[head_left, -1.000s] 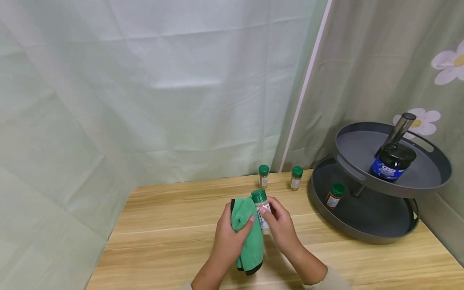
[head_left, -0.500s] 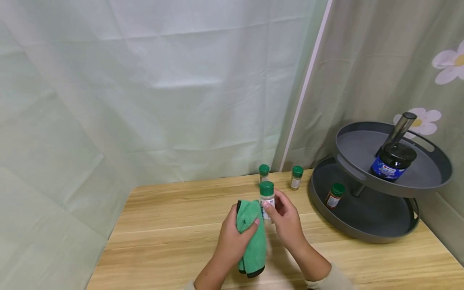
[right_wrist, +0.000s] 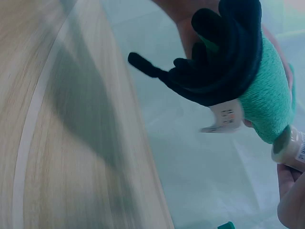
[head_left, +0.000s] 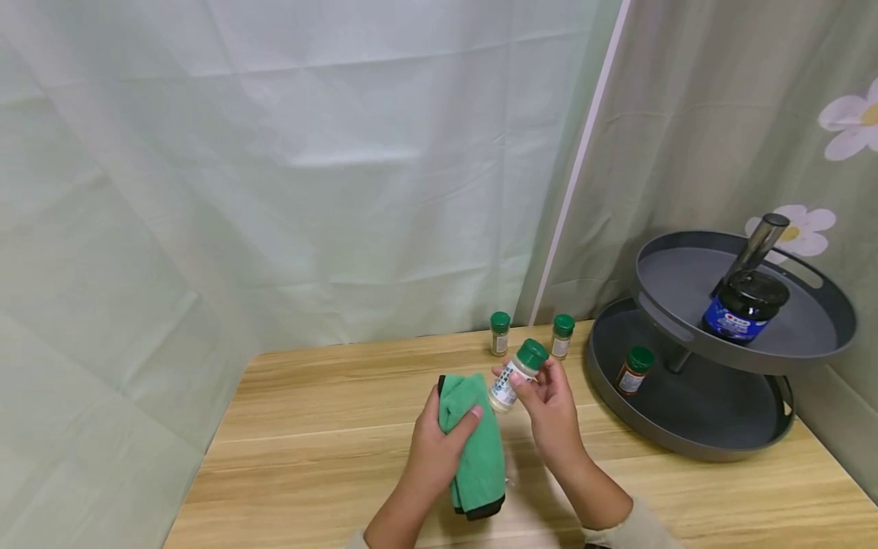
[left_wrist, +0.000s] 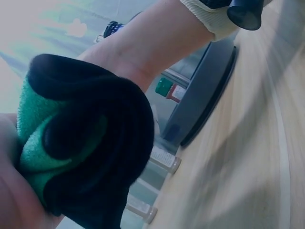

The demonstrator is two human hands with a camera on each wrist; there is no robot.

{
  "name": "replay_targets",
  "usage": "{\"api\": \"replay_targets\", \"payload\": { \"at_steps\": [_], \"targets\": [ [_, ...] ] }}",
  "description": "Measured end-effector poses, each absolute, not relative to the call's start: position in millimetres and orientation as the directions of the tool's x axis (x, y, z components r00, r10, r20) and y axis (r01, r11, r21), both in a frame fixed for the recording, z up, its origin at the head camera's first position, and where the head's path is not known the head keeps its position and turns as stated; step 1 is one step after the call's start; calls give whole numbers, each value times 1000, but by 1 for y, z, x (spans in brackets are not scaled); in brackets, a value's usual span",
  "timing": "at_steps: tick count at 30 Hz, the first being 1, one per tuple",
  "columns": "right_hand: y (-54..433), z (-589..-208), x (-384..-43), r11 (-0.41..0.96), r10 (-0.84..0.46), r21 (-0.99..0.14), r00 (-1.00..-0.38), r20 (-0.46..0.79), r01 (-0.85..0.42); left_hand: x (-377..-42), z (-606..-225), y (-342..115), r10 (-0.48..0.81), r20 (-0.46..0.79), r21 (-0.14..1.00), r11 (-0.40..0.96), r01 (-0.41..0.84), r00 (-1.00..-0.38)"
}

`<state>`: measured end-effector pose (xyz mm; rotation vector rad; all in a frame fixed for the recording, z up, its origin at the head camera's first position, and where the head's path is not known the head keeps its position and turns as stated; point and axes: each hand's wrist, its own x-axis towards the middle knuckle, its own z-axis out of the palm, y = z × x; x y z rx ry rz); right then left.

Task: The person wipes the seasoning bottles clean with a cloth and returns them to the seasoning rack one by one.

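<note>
1. The left hand (head_left: 439, 446) grips the folded green cloth (head_left: 482, 457), which could slip out if the hold slackens.
2. The right hand (head_left: 557, 419) pinches the tilted held bottle (head_left: 517, 377) just beside the cloth, above the table (head_left: 309, 427); a loose pinch could drop it.
3. Beyond, the left rear bottle (head_left: 500, 341) and right rear bottle (head_left: 562, 343) could topple if a careless reach clips them.

Lower centre, a folded green cloth (head_left: 482, 450) is left of a green-capped cylindrical bottle (head_left: 509, 384), perhaps touching; a round grey two-tier tray (head_left: 686, 305) stands lower right.
</note>
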<state>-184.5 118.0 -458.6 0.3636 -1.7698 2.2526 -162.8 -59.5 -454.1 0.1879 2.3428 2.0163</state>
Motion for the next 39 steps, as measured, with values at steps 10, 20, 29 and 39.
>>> {"api": "replay_targets", "payload": {
  "at_steps": [10,20,29,39],
  "targets": [
    [118,-453,-181,-366,-90,-885,-935,342,-289,-165,-450,-65,114,-51,998,-26,-54,-992],
    [116,-449,-176,-437,-135,-845,-907,399,-307,-167,-452,-65,135,-68,991,-103,-83,-988],
    [114,-448,-174,-439,-96,-835,-907,409,-331,-164,-453,-60,163,-71,997,-32,-77,-984],
    [114,-451,-178,-337,-40,-848,-894,446,-408,-163,-453,-58,144,-50,998,30,-46,-988]
  ]
}}
